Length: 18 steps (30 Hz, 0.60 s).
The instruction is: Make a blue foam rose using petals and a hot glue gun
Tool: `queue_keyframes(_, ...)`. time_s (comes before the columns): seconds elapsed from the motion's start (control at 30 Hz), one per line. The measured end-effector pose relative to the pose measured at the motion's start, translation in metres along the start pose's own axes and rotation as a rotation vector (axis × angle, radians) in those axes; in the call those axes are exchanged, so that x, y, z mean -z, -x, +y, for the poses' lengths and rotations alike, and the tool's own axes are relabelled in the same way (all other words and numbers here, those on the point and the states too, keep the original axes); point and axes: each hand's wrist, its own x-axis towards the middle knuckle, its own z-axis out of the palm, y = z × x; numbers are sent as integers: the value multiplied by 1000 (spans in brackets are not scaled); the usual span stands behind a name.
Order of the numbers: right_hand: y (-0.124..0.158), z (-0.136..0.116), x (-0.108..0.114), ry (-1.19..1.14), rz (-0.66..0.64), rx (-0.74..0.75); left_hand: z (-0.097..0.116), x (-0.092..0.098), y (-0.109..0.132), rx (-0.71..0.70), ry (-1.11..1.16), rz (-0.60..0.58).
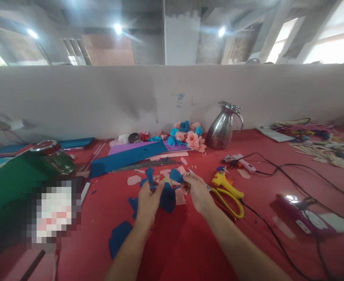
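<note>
My left hand (pixel 148 199) is closed in a pinch on a small blue paper piece (pixel 150 175) that sticks up above the fingers. My right hand (pixel 197 190) is closed on another blue paper petal (pixel 176 175) at its fingertips. Both hands hover just above the red table (pixel 189 242), a short gap between them. Under them lie loose blue cut pieces (pixel 167 198) and pink scraps (pixel 179 196). A larger blue piece (pixel 118 237) lies by my left forearm.
Yellow scissors (pixel 229 193) lie right of my right hand. Glue guns (pixel 239 160) with black cables (pixel 280 171) cross the right side. A steel jug (pixel 224 125), finished paper flowers (pixel 186 136), blue and purple sheets (pixel 131 155), a green sheet (pixel 11 179) and a jar (pixel 56 156) stand behind and left.
</note>
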Motion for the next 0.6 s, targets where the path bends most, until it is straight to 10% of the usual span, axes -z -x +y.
queue_keyframes(0.37,22,-15,2,289,-296,6,15,0,6,117,242,-329)
queue_keyframes(0.6,20,-33,101,960,276,413,14,2,11,170,-5,-564)
